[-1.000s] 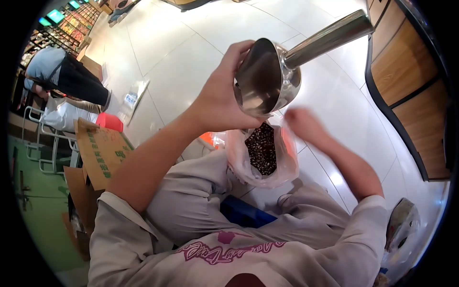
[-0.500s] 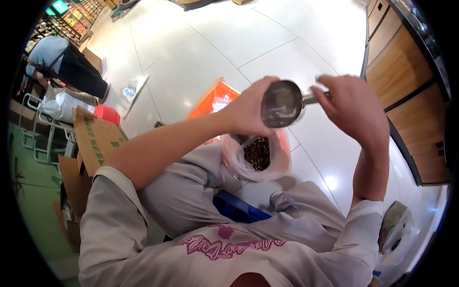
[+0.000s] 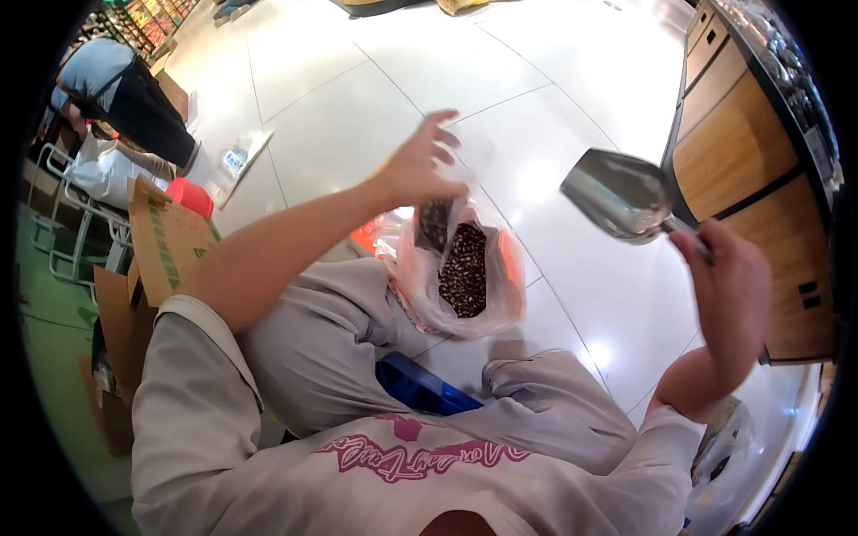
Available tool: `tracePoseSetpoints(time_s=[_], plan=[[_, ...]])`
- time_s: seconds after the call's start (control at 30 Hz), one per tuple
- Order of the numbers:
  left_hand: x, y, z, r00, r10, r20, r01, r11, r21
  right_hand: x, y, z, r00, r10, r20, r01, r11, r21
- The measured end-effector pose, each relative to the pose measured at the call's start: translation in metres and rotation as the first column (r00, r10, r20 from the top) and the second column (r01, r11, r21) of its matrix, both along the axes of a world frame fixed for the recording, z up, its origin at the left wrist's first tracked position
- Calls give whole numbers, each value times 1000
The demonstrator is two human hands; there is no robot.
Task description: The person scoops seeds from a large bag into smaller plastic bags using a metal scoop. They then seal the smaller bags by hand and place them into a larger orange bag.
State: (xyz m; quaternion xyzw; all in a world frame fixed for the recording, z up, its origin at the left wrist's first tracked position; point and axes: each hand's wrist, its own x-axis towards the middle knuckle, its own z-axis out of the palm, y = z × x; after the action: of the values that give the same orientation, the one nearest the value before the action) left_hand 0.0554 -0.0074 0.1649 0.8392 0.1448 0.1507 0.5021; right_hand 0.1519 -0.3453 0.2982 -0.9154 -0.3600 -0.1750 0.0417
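My right hand (image 3: pixel 735 286) is wrapped round the handle of a shiny metal scoop (image 3: pixel 621 198), held out over the floor at the right. The scoop's mouth points up and to the left. My left hand (image 3: pixel 420 165) is raised with its fingers spread and holds nothing. Just below it stands an open plastic bag (image 3: pixel 413 286) with dark, pale-flecked seeds (image 3: pixel 466 272) inside. A clear flap of plastic at the bag's upper left overlaps the seeds. The bag stands on the tiles in front of my legs.
A blue plastic object (image 3: pixel 424 386) lies between my legs. Cardboard boxes (image 3: pixel 165 246) and a white metal rack (image 3: pixel 80 210) stand at the left, with a person (image 3: pixel 125 98) bending beyond them. Wooden cabinets (image 3: pixel 733 152) line the right. Another plastic bag (image 3: pixel 722 438) sits at lower right.
My left hand has let go of the scoop's bowl, opened and moved left. My right hand has taken the scoop by its handle, away to the right and lower.
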Motion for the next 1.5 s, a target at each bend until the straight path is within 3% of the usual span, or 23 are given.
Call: tracePoseSetpoints(time_s=[0.07, 0.13, 0.2, 0.27, 0.33, 0.37, 0.43, 0.53, 0.57, 0.6, 0.63, 0.67, 0.7, 0.8, 0.83, 1.13, 1.17, 1.2, 1.27, 1.3, 1.43, 1.47, 1.5], plan=[[-2, 12, 8, 999, 18, 41, -19, 999, 25, -8, 13, -8, 989, -16, -148, 8, 999, -51], [-3, 10, 19, 997, 31, 72, -36, 998, 57, -5, 36, -78, 913, 250, -323, -313, 936, -163], [-5, 5, 31, 996, 1, 95, -17, 985, 169, -18, 62, -139, 813, 220, -539, -433, 847, -309], [-3, 2, 33, 995, -8, 96, -10, 984, 179, -25, 71, -170, 713, 235, -661, -528, 801, -284], [-4, -1, 35, 993, -37, 115, 16, 984, 176, -32, 77, -282, 594, 226, -772, -637, 719, -279], [-3, 0, 35, 992, -37, 119, 15, 984, 180, -29, 84, -297, 596, 230, -769, -636, 719, -278], [-6, -2, 31, 997, -41, 67, 34, 994, 103, -30, 89, -319, 456, -136, -879, -676, 589, -442], [-9, 2, 25, 997, -70, 28, 68, 996, 63, -29, 91, -346, 332, -273, -903, -806, 415, -422], [-10, 3, 20, 998, -63, 28, 61, 997, 50, -36, 69, -346, 5, -452, -892, -423, 807, -411], [-10, 4, 20, 997, -75, 11, 74, 996, 56, -44, 51, -363, 1, -452, -892, -425, 807, -409], [-11, 5, 19, 996, -87, -7, 87, 994, 61, -50, 27, -392, 249, -5, -968, -528, 837, -140], [-9, 7, 19, 996, -85, -3, 85, 995, 60, -47, 18, -406, 403, 460, -791, -678, 731, 79], [-10, 6, 19, 997, -80, -10, 81, 993, 82, -50, 31, -359, 316, 180, -932, -603, 796, -51], [-12, 11, 19, 997, -72, -18, 74, 990, 121, -61, 20, -370, 406, 237, -883, -515, 857, -7], [-13, 12, 20, 997, -74, -13, 75, 987, 140, -67, 21, -368, 413, 169, -895, -377, 926, 1], [-11, 11, 22, 998, -70, -2, 70, 994, 81, -59, 30, -395, 454, 135, -881, -228, 973, 31], [-11, 11, 21, 998, -68, -3, 68, 995, 78, -49, 34, -395, 538, 293, -790, -393, 917, 72], [-10, 11, 21, 998, -69, -7, 69, 994, 82, -42, 47, -382, 538, 290, -792, -392, 917, 70], [-9, 10, 22, 997, -73, -9, 74, 993, 88, -31, 82, -341, 414, -90, -906, -483, 822, -302], [-8, 9, 22, 997, -81, -11, 81, 991, 102, -28, 93, -332, 347, -225, -911, -506, 772, -383], [-6, 3, 24, 995, -100, -28, 102, 991, 89, -30, 87, -353, 332, -227, -916, -500, 781, -375], [-6, 1, 25, 995, -101, -25, 103, 990, 91, -37, 78, -369, 489, 148, -860, -351, 935, -38], [-6, 0, 27, 994, -103, -28, 105, 990, 90, -39, 73, -383, 660, 431, -616, -264, 900, 347]])
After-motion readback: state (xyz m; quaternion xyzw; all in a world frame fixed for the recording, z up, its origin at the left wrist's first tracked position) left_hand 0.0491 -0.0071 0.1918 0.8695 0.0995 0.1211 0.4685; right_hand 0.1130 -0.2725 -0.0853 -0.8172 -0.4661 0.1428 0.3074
